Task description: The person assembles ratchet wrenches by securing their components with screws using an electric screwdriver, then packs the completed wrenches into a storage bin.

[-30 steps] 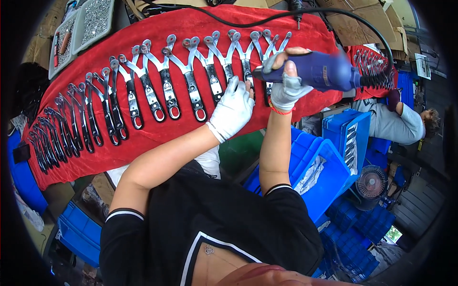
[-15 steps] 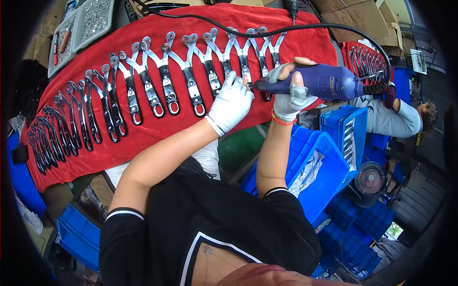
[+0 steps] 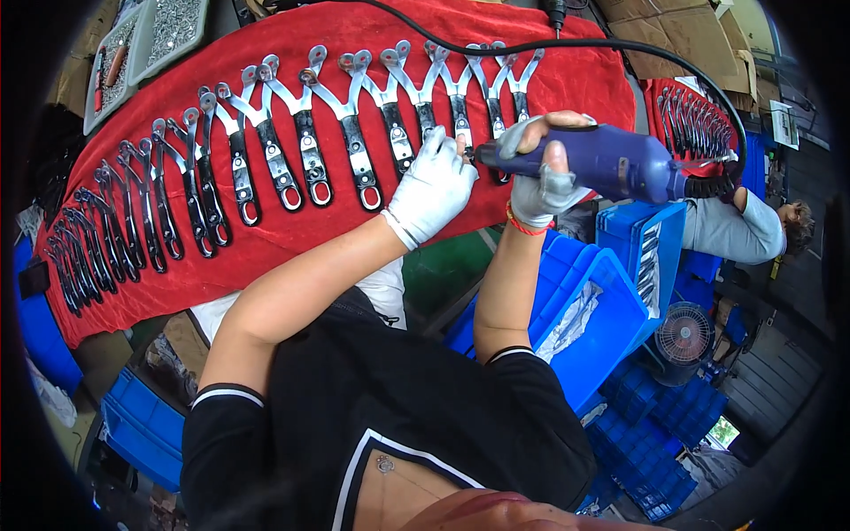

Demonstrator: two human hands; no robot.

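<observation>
My right hand [image 3: 544, 177], in a white glove with bare fingertips, is wrapped round a purple power screwdriver [image 3: 611, 162] lying level. Its dark nose [image 3: 496, 156] points left, close to my left fingertips. My left hand [image 3: 432, 186], gloved alike, is closed over the handles of the forked metal tools; what its fingers pinch is hidden. One silver-and-black forked tool [image 3: 459, 108] runs under those fingertips. More forked tools [image 3: 361, 164], with black handles and ring-shaped ends, lie side by side to the left, packed tighter toward the far left.
A red cloth [image 3: 292, 243] covers the bench. Trays of small metal parts [image 3: 177, 34] stand at the back left, one holding a red-handled tool [image 3: 116, 65]. A black cable [image 3: 584, 44] arches over the work. Blue crates [image 3: 602, 310] and a fan [image 3: 683, 332] stand right; another person [image 3: 730, 228] is beyond.
The screwdriver's rear end has dipped slightly, and its body has shifted a little right. My left hand stays over the same tools. The whole view has shifted slightly.
</observation>
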